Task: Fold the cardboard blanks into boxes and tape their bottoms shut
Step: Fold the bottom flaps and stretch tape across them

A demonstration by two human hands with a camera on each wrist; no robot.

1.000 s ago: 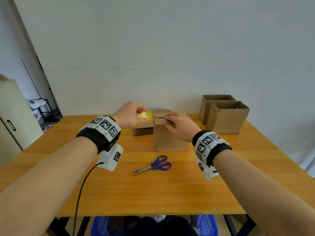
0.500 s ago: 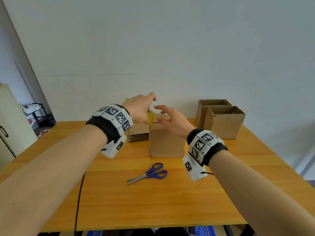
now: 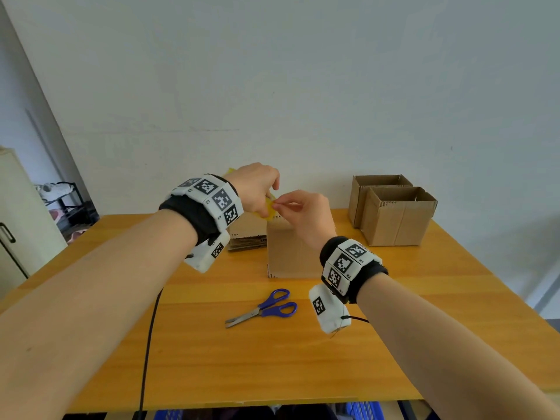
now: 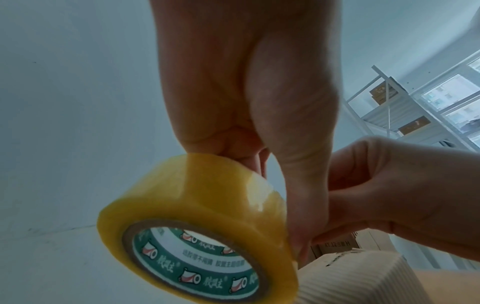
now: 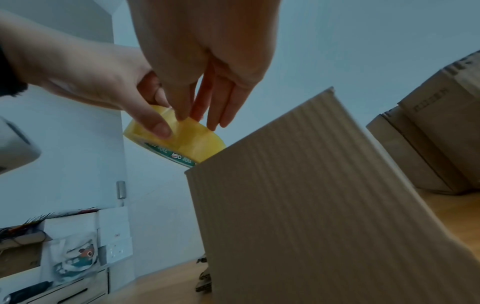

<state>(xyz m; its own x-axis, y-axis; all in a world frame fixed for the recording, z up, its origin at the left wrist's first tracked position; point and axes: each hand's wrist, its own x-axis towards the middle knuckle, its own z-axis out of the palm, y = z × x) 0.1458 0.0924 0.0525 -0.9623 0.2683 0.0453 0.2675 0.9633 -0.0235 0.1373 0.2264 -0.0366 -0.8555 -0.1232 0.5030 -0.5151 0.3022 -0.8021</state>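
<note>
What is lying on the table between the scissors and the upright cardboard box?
Nothing: bare table separates scissors from box, seen in the head view.

a plain spare room, set up as a small packing spot. a wooden desk (image 3: 303,359) stands against a bare white wall (image 3: 303,86). at 1 o'clock on it stand open cardboard boxes (image 3: 397,219); flat blanks (image 3: 248,237) are stacked at 12. a cream cabinet (image 3: 15,213) stands at 9, a low rack (image 3: 66,201) at 10, and white shelving (image 4: 405,107) by a window.
</note>
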